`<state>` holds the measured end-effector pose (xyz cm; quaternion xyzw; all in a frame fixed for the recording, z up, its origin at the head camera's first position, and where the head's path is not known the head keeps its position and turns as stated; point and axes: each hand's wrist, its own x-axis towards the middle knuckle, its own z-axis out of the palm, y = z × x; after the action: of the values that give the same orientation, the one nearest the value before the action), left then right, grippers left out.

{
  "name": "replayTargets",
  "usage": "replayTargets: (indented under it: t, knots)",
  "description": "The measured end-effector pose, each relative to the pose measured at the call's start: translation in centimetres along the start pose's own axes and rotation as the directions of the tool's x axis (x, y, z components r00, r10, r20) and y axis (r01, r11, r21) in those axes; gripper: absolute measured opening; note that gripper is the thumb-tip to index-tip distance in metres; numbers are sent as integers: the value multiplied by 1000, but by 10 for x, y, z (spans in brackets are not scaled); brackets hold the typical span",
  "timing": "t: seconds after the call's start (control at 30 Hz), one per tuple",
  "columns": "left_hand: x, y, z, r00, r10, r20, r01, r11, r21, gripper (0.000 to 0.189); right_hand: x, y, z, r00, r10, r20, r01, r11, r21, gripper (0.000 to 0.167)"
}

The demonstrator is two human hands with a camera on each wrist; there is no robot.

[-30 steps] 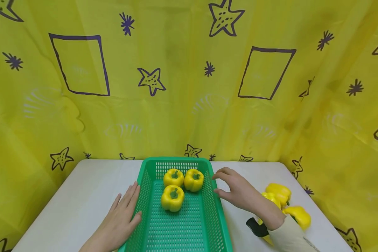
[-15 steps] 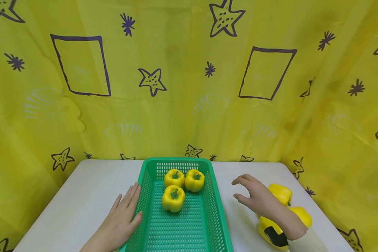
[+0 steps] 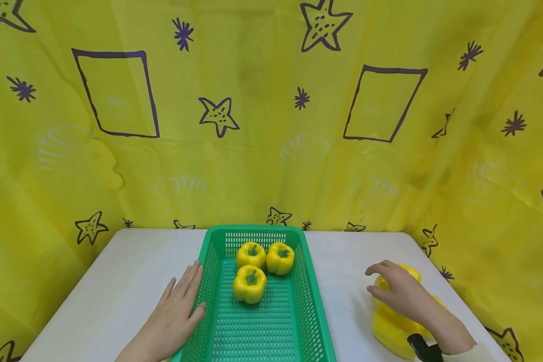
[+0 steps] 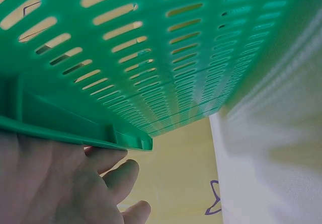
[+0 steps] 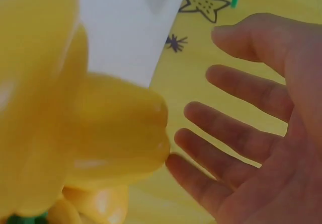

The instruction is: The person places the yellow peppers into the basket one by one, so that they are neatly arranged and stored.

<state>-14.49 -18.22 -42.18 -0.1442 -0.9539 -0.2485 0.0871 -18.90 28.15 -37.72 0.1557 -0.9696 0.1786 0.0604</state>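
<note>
My left hand [image 3: 172, 311] lies with straight fingers along the left rim of a green plastic basket [image 3: 253, 228]; in the left wrist view its fingers [image 4: 108, 158] rest against the rim from outside. Inside the basket, towards its far end, three yellow bell peppers [image 3: 249, 284] stand stem up. My right hand [image 3: 402, 291] hovers over a group of yellow bell peppers [image 3: 391, 332] to the right, partly hiding them. Seen from the right wrist, its fingers [image 5: 236, 128] are spread and relaxed, holding nothing, close to one bell pepper [image 5: 123, 133].
The basket stands on a white table [image 3: 90, 301]. A yellow curtain [image 3: 253, 166] with starfish drawings closes off the back and both sides. A black strap [image 3: 423, 347] sits at the right wrist.
My right hand has moved right, away from the basket's right rim to above the bell peppers on the table. The left hand and the peppers in the basket have stayed put.
</note>
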Motion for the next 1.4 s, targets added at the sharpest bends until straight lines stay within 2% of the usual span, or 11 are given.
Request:
replayTargets:
  t: [0.23,0.47,0.67,0.83,1.0,1.07,1.4]
  knots:
    - [-1,0,1,1000,1,7,-1,1000,0,70,-6,13,-5,995,98,9,-98,995,-24,25]
    - [-1,0,0,1000,-5,10,5,1000,-7,69,-6,24,1,991,131,40,-130,991,-27,29]
    - [0,0,1,1000,-2,16,2,1000,-8,69,-6,34,4,988,155,20,-154,988,-14,44]
    - [0,-1,0,1000,-4,12,4,1000,-7,69,-4,37,5,975,217,42,-217,976,1,53]
    - [0,-1,0,1000,-8,17,8,1000,-9,69,-4,34,13,992,127,-25,-127,992,-4,46]
    - [-1,-1,1,1000,-4,14,4,1000,-6,69,-2,31,15,995,92,-29,-92,996,-3,44]
    - [-1,0,1,1000,8,-5,-8,1000,8,69,4,26,20,995,102,22,-103,994,41,47]
